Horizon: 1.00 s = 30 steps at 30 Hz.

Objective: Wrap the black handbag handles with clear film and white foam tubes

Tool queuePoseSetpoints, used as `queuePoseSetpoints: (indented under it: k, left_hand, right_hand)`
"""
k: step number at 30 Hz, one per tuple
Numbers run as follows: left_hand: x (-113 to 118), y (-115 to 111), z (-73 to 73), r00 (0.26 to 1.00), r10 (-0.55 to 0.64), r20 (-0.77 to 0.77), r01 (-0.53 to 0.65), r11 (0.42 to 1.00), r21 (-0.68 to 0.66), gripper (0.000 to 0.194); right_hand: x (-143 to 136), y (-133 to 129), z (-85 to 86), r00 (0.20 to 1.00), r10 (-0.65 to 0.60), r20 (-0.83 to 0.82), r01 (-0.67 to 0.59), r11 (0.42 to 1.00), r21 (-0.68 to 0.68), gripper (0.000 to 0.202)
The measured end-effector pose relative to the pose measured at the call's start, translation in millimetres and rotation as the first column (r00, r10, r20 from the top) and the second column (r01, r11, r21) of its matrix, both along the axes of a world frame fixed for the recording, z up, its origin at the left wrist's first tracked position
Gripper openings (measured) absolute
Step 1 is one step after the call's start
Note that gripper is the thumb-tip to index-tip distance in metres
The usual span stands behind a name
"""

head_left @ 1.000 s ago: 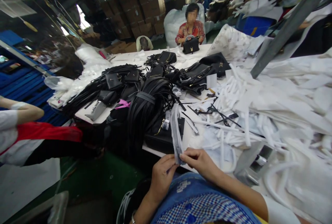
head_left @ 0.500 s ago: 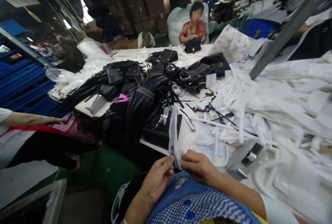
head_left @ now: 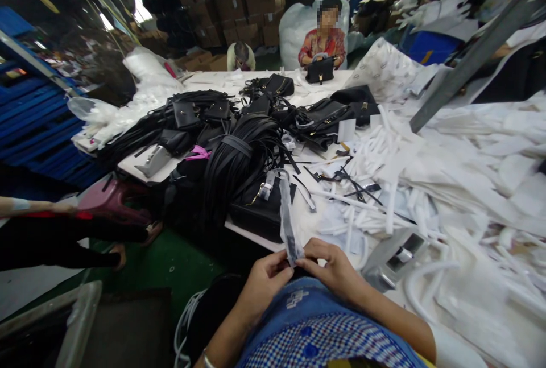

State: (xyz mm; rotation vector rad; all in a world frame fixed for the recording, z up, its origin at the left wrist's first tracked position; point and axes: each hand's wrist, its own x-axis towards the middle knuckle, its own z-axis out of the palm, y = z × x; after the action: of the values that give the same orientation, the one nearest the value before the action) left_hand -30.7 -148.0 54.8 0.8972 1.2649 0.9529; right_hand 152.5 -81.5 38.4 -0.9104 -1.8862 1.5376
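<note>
My left hand [head_left: 269,277] pinches the lower end of a translucent whitish wrapping strip [head_left: 287,217], with something dark showing inside near the fingers. From the other side my right hand [head_left: 326,263] grips the same end, thumb and fingers closed. The strip rises from my hands and its upper part lies against a black handbag [head_left: 260,217] at the table's near edge. On that bag a gold zip and a small wrapped piece [head_left: 267,186] show. Just behind it is a bundle of black straps [head_left: 239,152] tied with a band.
A grey metal tape dispenser [head_left: 394,257] stands to my right, among white foam tubes and sheets [head_left: 478,186]. Another dispenser [head_left: 153,160] is at the left. A slanted metal post [head_left: 452,66] crosses the right side. Two people sit across the table; another, at left, touches a pink stool [head_left: 111,197].
My hands have come closer together at the strip's lower end, and the strip looks narrower. The person at left and the stool have shifted left in view.
</note>
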Motion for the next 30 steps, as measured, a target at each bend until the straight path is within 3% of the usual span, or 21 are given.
queuePoseSetpoints:
  k: [3,5,7,10,13,15,17,19,20,22,25,27,30]
  left_hand:
    - [-1,3,-0.6,0.960,0.078,0.269,-0.019,0.976,-0.215,0.031]
    - [2,5,-4.6,0.955,0.147,0.258,-0.084,0.968,-0.238,0.029]
    - [8,7,-9.6,0.969,0.200,0.146,-0.172,0.968,-0.183,0.029]
    - [16,8,-14.3,0.974,0.205,-0.094,-0.208,0.978,-0.026,0.027]
    - [17,9,-18.5,0.927,0.148,-0.345,-0.077,0.975,0.209,0.020]
    - [14,9,-24.6,0.856,0.156,-0.493,0.050,0.924,0.379,0.020]
    - [10,9,-33.5,0.783,0.196,-0.590,0.153,0.859,0.489,0.022]
    - [9,10,-41.9,0.754,0.220,-0.618,0.195,0.824,0.531,0.023]
    - [9,11,-44.8,0.760,0.217,-0.612,0.189,0.828,0.528,0.023]
    - [10,14,-46.6,0.808,0.197,-0.555,0.117,0.870,0.480,0.021]
    - [12,23,-41.8,0.931,0.164,-0.325,-0.083,0.965,0.249,0.023]
    - [13,31,-37.3,0.979,0.186,-0.086,-0.186,0.982,0.013,0.031]
    - [14,45,-33.2,0.967,0.232,0.106,-0.208,0.959,-0.193,0.037]
  right_hand:
    - [4,-1,-5.1,0.993,0.092,0.068,-0.106,0.963,0.246,0.024]
    - [6,-1,-9.3,0.985,0.128,0.114,-0.160,0.927,0.339,0.026]
    - [7,1,-12.2,0.983,0.141,0.116,-0.172,0.929,0.327,0.027]
    - [8,4,-13.9,0.990,0.126,0.057,-0.131,0.986,0.099,0.029]
    - [7,7,-16.9,0.999,0.051,0.003,-0.049,0.974,-0.220,0.036]
    - [4,8,-20.7,0.998,-0.044,-0.043,0.021,0.901,-0.434,0.037]
    - [1,10,-24.3,0.989,-0.111,-0.095,0.030,0.791,-0.611,0.035]
    - [-1,13,-26.2,0.983,-0.131,-0.130,0.001,0.709,-0.705,0.035]
    - [-2,16,-26.4,0.982,-0.133,-0.133,-0.002,0.700,-0.715,0.035]
    - [-1,22,-26.0,0.987,-0.128,-0.102,0.036,0.777,-0.629,0.034]
    - [2,32,-26.8,0.993,-0.117,-0.002,0.114,0.966,-0.232,0.030]
    - [5,36,-30.2,0.994,-0.103,0.045,0.102,0.994,0.032,0.027]
    - [9,39,-38.9,0.998,-0.022,0.065,0.008,0.978,0.210,0.026]
